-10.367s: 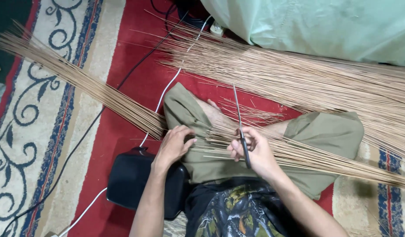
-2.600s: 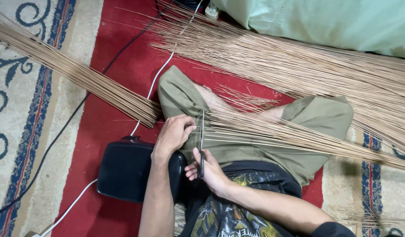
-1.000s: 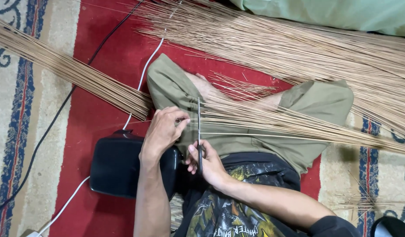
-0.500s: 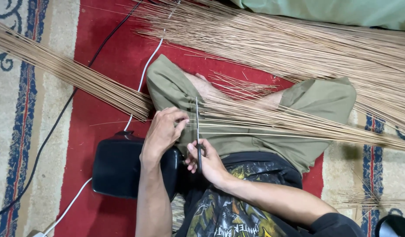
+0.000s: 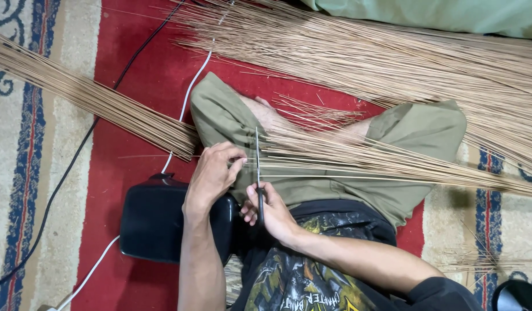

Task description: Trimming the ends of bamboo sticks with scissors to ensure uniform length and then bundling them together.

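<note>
The left hand [image 5: 214,170] is pinching the cut ends of a bundle of thin tan sticks [image 5: 358,161] lying across the person's lap, its fingers curled closed around them. The right hand [image 5: 271,213] is gripping the handles of a pair of scissors [image 5: 258,173], the blades pointing away from the body and crossing the stick ends just beside the left fingertips. A black case [image 5: 156,222] is lying shut on the red carpet [image 5: 133,69] beside the left forearm, its contents hidden. Larger stick piles are lying beyond the knees [image 5: 392,63] and to the left [image 5: 93,98].
</note>
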